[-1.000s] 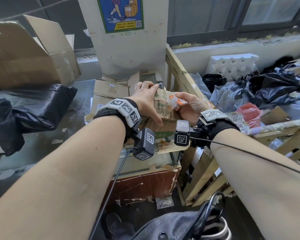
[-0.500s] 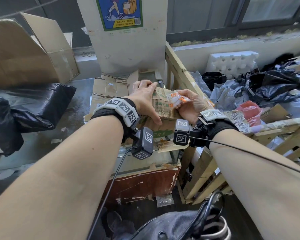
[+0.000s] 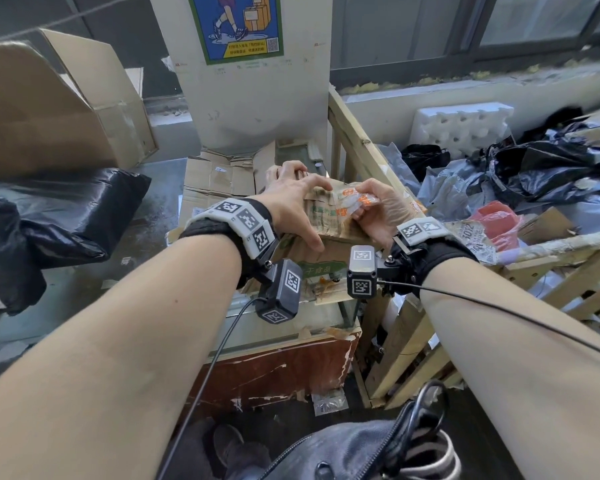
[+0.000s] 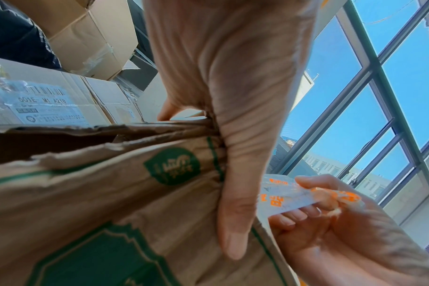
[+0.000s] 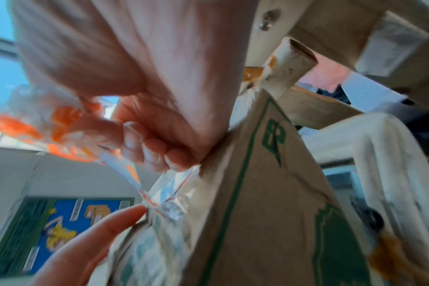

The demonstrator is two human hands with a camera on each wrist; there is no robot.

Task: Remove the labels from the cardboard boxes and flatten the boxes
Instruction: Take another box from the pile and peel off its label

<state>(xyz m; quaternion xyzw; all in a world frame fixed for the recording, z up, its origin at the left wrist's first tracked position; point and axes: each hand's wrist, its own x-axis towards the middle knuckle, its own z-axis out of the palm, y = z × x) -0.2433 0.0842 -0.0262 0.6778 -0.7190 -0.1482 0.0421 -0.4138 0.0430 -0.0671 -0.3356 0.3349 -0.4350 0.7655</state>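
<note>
A brown cardboard box with green print point(image 3: 323, 223) point(image 4: 135, 203) point(image 5: 269, 203) stands on a stack of flattened cardboard. My left hand point(image 3: 297, 202) point(image 4: 230, 135) grips its top, thumb down the near face and fingers curled over the far edge. My right hand point(image 3: 371, 211) point(image 5: 145, 143) pinches a strip of clear tape with orange print point(image 3: 355, 202) point(image 4: 289, 195) point(image 5: 69, 131), crumpled between the fingers. The strip's lower end still sticks to the box's torn top edge in the right wrist view.
Flattened boxes point(image 3: 219, 181) lie behind the hands on a worn wooden stand point(image 3: 274, 372). A large open carton point(image 3: 59, 105) and black plastic bags point(image 3: 49, 216) are at left. A wooden crate point(image 3: 413, 323) full of plastic bags and foam stands at right. A grey bag point(image 3: 361, 452) hangs below.
My right hand has pulled the orange-printed tape a little up and to the right, off the box top. The left hand keeps its hold on the box.
</note>
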